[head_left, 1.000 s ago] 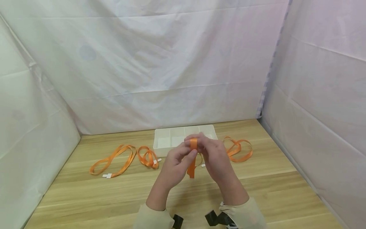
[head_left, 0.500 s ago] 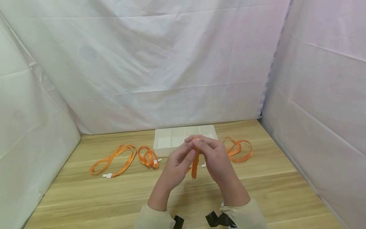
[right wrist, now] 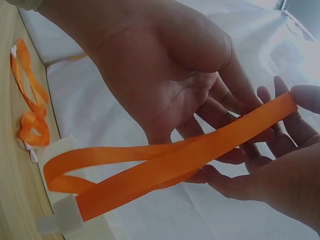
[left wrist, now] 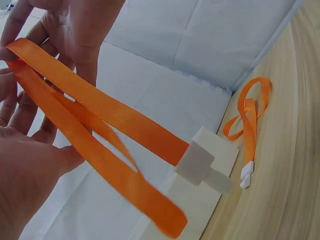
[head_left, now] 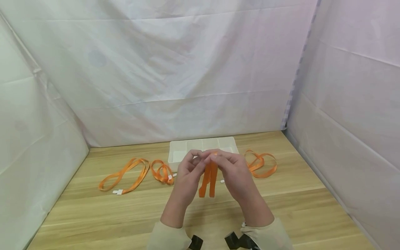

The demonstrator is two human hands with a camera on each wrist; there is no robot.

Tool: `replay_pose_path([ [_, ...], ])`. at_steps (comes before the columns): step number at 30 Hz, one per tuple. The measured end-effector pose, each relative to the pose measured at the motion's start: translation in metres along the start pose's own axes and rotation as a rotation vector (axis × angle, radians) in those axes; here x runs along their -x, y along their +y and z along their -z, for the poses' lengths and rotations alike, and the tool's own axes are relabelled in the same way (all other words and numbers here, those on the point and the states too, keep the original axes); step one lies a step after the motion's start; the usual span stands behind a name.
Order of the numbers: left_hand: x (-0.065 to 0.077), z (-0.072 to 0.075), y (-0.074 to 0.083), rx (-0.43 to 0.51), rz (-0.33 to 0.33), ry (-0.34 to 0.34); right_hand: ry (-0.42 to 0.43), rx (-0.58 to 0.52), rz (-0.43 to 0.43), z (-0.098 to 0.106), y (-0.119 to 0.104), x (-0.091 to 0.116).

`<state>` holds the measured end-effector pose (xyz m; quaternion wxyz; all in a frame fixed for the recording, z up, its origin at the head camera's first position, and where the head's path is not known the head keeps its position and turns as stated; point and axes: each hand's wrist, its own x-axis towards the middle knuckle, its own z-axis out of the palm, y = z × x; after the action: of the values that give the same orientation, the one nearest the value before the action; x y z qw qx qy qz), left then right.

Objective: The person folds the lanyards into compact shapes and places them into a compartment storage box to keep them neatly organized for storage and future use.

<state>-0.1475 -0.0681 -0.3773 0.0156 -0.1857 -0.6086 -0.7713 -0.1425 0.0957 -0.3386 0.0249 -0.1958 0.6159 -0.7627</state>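
Note:
Both hands are raised over the table, around an orange ribbon lanyard (head_left: 213, 178) folded into strands that hang down. My right hand (head_left: 234, 170) pinches the fold at the top, its thumb on the strap. From the other side my left hand (head_left: 187, 175) holds the strands, thumb and fingertips close to the fold; some fingers are hidden behind the ribbon. In the left wrist view the lanyard's white plastic clip (left wrist: 196, 163) hangs at the end of one strand, beside a bare ribbon loop (left wrist: 167, 220). The right wrist view shows the same clip (right wrist: 67, 214) lower left.
Behind the hands stands a white compartment tray (head_left: 173, 152), partly covered. Two orange lanyards (head_left: 118, 176) (head_left: 160, 177) with white clips lie left; another lanyard (head_left: 265, 170) lies right. White cloth (head_left: 175, 69) surrounds the wooden table (head_left: 125, 218).
The strap's fold has turned and my right thumb has come onto it. The strands have spread into two side by side. My left fingers have lifted and shifted slightly left.

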Motion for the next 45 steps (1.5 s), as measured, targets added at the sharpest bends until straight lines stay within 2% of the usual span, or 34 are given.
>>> replay_pose_path([
  [5, -0.001, -0.004, 0.0, 0.036, 0.008, 0.064, 0.036, 0.073, -0.022, -0.003, -0.002, 0.001],
  [8, -0.001, -0.004, 0.0, 0.056, 0.001, 0.079, 0.051, 0.124, -0.033, -0.005, -0.003, 0.002],
  [15, -0.003, -0.002, 0.001, 0.073, -0.04, 0.039, 0.062, 0.185, -0.051, -0.007, -0.007, 0.005],
  [26, -0.003, 0.006, -0.001, 0.147, -0.091, -0.016, 0.003, 0.263, -0.142, -0.005, -0.012, 0.007],
  [30, -0.003, 0.005, -0.001, 0.095, -0.128, -0.025, 0.007, 0.255, -0.125, -0.006, -0.012, 0.008],
  [35, -0.003, 0.004, -0.001, 0.013, -0.129, 0.027, 0.009, 0.259, -0.111, -0.006, -0.012, 0.008],
  [42, -0.004, 0.003, 0.002, 0.018, -0.128, 0.054, -0.011, 0.275, -0.096, -0.004, -0.011, 0.007],
  [45, -0.003, 0.001, 0.003, 0.003, -0.108, 0.063, -0.023, 0.273, -0.081, -0.004, -0.01, 0.007],
])
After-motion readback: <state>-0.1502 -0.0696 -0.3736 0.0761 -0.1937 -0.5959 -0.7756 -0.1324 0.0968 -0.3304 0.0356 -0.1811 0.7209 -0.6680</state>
